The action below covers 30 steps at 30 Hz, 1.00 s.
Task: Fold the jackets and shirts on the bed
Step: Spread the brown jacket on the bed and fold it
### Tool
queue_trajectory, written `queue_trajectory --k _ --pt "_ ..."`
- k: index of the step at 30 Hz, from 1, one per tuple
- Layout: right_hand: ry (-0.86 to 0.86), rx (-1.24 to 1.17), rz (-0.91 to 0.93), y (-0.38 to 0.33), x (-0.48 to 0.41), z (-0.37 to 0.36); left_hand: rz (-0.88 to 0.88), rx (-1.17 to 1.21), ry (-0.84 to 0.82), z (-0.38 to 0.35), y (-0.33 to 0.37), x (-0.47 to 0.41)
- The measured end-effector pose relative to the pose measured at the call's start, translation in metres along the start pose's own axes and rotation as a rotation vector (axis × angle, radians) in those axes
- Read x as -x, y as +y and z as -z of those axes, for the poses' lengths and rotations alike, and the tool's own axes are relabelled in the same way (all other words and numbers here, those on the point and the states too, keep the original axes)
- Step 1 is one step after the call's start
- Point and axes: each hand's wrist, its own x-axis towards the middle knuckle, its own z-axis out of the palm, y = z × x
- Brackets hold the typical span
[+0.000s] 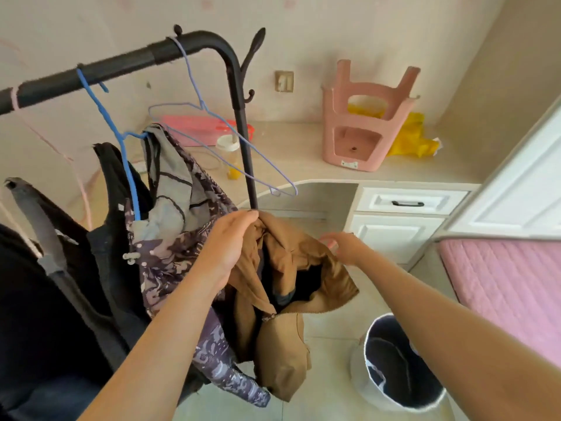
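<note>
The brown jacket (288, 299) hangs in the centre of the frame, bunched and open, with its long axis running straight down toward the floor. Both hands are at its top edge. The left hand (230, 241) is centre-left, its fingers (253, 216) closed in a pinch on the top of the cloth, just in front of the rack (121, 62) upright. This hand appears to carry the weight. The right hand (343, 247) is a little right of centre at the far rim of the collar or hood, seen from the back with its fingers curling away. I cannot tell whether they hold the cloth or only touch it.

The bed (510, 284) lies at the right edge of the frame, well apart from the jacket and on the right hand's side. Judging by that, the jacket has to travel rightward, past the bin (400, 366) on the floor at lower right.

Something pink shows at the right fingertips; it may be a hanger, but it is too blurred to say. The jacket's sleeves are lost in the folds. Its left side touches the patterned jacket (176, 232) hanging beside it. Only a corner of the bed is in frame.
</note>
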Motion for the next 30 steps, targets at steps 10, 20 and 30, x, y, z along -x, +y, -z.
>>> queue_trajectory --k 10,20,30 --pt "-0.19 -0.129 -0.179 0.07 0.073 -0.129 0.127 0.036 -0.154 -0.056 -0.042 0.011" --pt "0.074 -0.35 -0.406 0.105 0.182 -0.209 0.201 0.032 -0.221 -0.116 -0.067 0.057" --pt "0.526 -0.647 -0.478 0.131 0.355 -0.194 0.069 -0.01 -0.331 -0.193 -0.095 0.155"
